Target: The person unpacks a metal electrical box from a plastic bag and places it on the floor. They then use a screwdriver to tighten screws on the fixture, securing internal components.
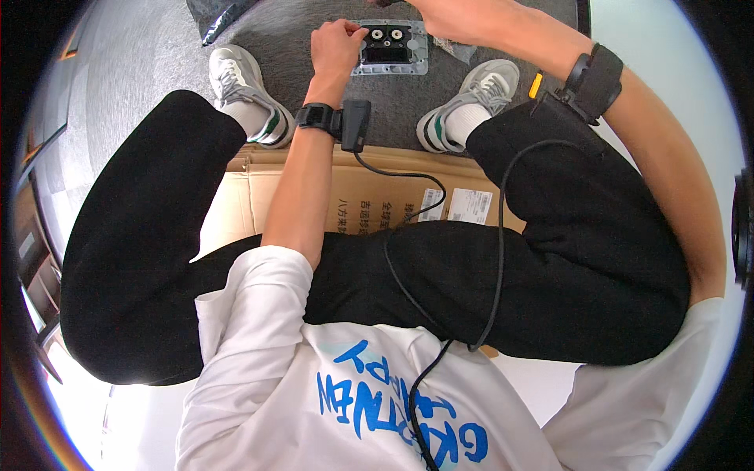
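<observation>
Head view: left hand (336, 45) is curling closed against the metal plate (390, 47) lying on the floor (314, 16) between the shoes; right hand (448, 16), grip unclear, is working above it; work looks mid-way.

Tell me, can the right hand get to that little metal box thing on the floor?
Probably yes. The right hand hovers just above and beside the metal box on the grey floor, with nothing between them. The left hand only touches the box's left edge, leaving the rest free.
</observation>
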`<action>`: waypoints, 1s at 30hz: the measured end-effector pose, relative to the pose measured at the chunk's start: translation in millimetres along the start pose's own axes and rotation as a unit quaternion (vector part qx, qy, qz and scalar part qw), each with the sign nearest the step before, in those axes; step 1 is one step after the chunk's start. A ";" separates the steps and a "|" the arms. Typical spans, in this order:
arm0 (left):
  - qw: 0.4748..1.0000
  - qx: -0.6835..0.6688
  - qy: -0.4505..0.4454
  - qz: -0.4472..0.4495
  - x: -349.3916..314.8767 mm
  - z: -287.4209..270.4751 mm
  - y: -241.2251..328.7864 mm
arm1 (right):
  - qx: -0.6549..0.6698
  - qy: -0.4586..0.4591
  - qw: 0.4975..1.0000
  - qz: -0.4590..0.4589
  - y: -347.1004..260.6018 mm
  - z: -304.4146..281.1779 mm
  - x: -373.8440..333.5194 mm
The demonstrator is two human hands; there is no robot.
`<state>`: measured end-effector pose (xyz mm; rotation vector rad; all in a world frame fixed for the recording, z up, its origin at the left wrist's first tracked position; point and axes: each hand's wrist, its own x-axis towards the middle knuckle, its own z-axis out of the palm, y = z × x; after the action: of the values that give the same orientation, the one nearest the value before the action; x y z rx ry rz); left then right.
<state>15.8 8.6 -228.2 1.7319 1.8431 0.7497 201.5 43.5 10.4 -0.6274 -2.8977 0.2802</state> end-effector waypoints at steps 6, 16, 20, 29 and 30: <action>1.000 0.028 -0.002 0.000 3.8 1.2 1.3 | 0.007 -0.007 1.000 0.030 -1.4 -3.2 -20.0; 0.997 -0.004 -0.015 -0.070 4.7 -8.0 9.7 | -0.011 0.011 0.998 0.055 -2.7 -11.6 -41.6; 0.992 -0.024 -0.025 -0.118 4.8 -10.5 12.7 | -0.007 0.015 0.998 0.066 -2.4 -12.3 -45.6; 0.992 0.102 -0.048 -0.054 11.1 1.1 14.0 | -0.011 0.009 0.997 0.070 -2.6 -9.9 -50.2; 0.990 0.120 -0.056 -0.051 12.4 3.0 13.4 | -0.013 0.007 0.997 0.069 -3.0 -9.6 -50.8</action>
<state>26.7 21.7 -220.9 1.7679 1.9916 0.3947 247.9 20.8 14.3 -0.8330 -2.8533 0.2532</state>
